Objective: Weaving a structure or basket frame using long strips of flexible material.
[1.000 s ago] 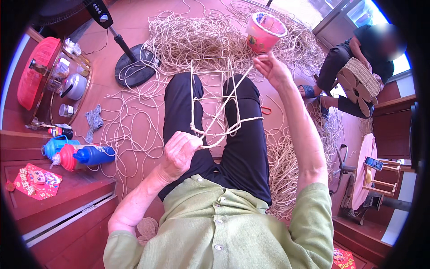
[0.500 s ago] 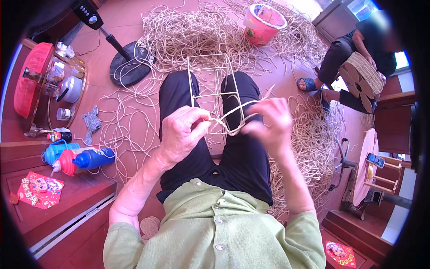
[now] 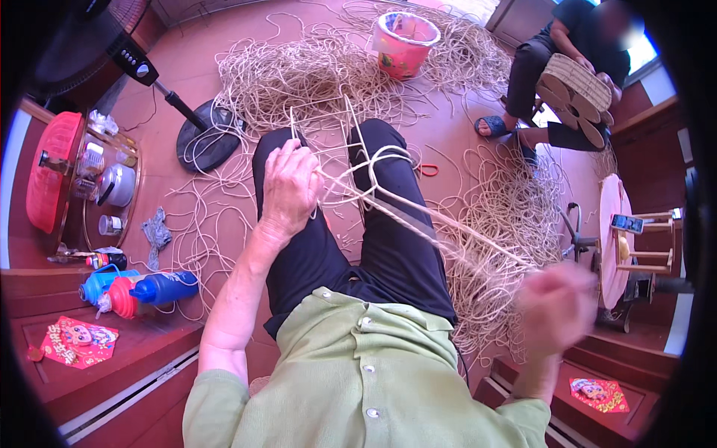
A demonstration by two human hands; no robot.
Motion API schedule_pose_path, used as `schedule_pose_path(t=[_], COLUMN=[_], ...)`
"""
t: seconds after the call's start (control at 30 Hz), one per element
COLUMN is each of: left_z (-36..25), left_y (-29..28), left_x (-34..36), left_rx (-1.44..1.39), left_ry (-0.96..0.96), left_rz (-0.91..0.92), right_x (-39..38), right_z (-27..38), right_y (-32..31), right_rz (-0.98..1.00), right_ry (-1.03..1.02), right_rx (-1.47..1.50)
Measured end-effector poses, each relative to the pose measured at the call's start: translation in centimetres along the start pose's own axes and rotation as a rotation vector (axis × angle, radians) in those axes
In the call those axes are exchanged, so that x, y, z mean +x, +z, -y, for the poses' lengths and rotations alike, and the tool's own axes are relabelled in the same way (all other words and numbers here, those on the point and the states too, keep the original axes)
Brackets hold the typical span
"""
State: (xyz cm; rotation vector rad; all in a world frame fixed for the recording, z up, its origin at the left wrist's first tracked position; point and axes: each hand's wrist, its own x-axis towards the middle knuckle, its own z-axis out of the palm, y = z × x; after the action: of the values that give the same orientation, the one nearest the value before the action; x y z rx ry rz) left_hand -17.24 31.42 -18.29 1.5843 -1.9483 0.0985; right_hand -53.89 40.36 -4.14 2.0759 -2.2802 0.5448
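Observation:
My left hand is closed on the left part of a narrow, pale frame lying along my thighs, with cord at its fingers. Cord loops cross the frame near its lower end. From there pale cord strands stretch down to the right toward my right hand, which is raised out past my right thigh. That hand is smeared by motion, so its fingers and grip are unclear.
Piles of cord surround a pink bucket and my right side. A fan base, shelf and bottles are left. At right sit another person holding a woven flower-shaped piece, and a stool holding a phone.
My right hand has swung from the frame down and rightward, stretching the cord out. My left hand has moved up along the frame's left side. The view has shifted slightly.

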Motion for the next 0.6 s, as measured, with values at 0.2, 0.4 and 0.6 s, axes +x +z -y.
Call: schedule_pose_path(t=[0.2, 0.4, 0.6], left_z=[0.9, 5.1, 4.3], left_y=[0.9, 2.4, 3.4], left_x=[0.8, 1.2, 3.2], left_rx=[-0.182, -0.223, -0.178], left_ry=[0.011, -0.172, -0.104], left_rz=[-0.031, 0.003, -0.010], right_x=[9.6, 3.2, 8.0], right_z=[-30.9, -48.4, -5.8], right_y=[-8.3, -2.8, 10.4], right_rz=[-0.548, 0.538, 0.162], right_ry=[0.113, 0.517, -0.694], right_rx=[-0.099, -0.604, 0.343])
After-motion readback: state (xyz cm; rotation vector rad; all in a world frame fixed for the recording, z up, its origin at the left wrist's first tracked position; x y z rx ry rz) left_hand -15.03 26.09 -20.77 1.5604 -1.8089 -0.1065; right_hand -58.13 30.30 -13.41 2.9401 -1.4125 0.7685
